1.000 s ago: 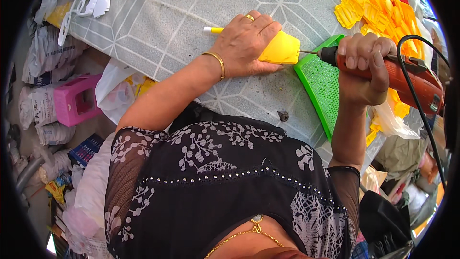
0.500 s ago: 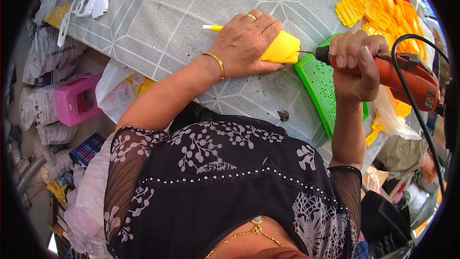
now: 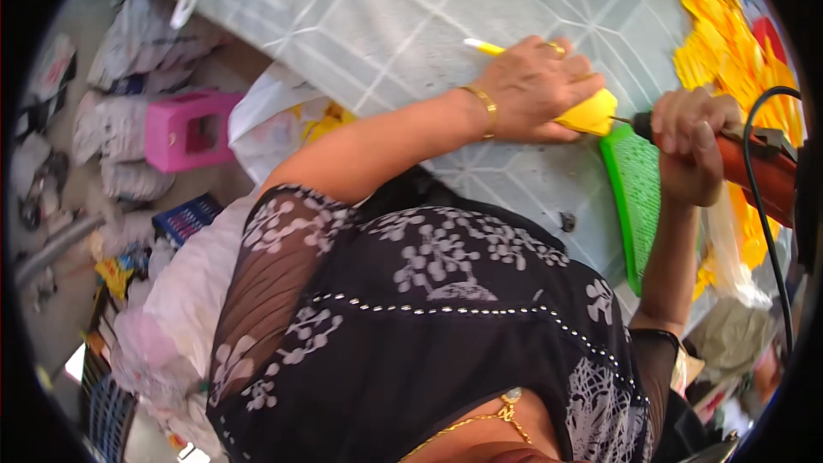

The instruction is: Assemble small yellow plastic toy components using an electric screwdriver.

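Surface: grey patterned table (image 3: 403, 30) with a light line pattern, seen from above; cluttered floor off its edge.
Left hand: the left hand (image 3: 536, 86) lies palm down with fingers curled over a yellow piece (image 3: 590, 113), pressing it flat on the table; a gold bangle sits on the wrist and a ring on one finger.
Yellow piece: mostly covered by the left hand; one broad end sticks out on the side toward the right hand, and a thin yellow-and-white tip pokes out past the knuckles on the far side.
Right hand: the right hand (image 3: 690, 146) is closed in a full grip around an orange power tool (image 3: 754, 176), just beside the left hand.
Tool: its dark nose and thin metal tip (image 3: 619, 120) point at the left hand and touch the exposed end of the yellow piece; a black cord (image 3: 763, 197) loops off behind the right hand.
Green mat: a green perforated mat (image 3: 639, 197) lies on the table directly below the right hand.
Yellow heap: a pile of yellow cut pieces (image 3: 729, 43) lies beyond the right hand.
Floor side: a pink plastic box (image 3: 184, 129) and white bags (image 3: 274, 120) sit well apart from the left hand, beyond the forearm.
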`<state>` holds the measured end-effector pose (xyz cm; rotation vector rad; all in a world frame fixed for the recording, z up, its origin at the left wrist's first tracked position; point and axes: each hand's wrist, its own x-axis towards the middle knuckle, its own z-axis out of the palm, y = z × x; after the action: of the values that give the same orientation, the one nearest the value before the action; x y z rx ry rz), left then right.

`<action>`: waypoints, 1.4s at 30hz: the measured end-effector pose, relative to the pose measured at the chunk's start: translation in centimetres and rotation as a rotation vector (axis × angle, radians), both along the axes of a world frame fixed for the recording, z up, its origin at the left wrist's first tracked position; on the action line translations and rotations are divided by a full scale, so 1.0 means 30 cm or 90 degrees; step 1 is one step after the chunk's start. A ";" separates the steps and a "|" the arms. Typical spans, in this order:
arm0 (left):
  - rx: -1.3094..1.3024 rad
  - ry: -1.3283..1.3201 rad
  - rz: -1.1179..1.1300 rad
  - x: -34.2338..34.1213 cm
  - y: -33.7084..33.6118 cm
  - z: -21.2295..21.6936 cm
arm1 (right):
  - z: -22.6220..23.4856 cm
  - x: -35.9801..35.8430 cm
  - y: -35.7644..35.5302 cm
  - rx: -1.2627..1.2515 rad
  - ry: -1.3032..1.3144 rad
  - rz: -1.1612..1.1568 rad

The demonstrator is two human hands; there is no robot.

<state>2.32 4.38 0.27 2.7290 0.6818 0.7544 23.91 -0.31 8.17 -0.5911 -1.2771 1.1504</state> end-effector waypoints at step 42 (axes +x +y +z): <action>-0.026 0.075 0.341 -0.201 0.783 0.039 | 0.174 0.287 -0.078 -0.273 -0.834 -0.297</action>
<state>-3.72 27.86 1.43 2.5834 1.4700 0.6682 32.53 -2.66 13.40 -2.0566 -1.7745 0.5561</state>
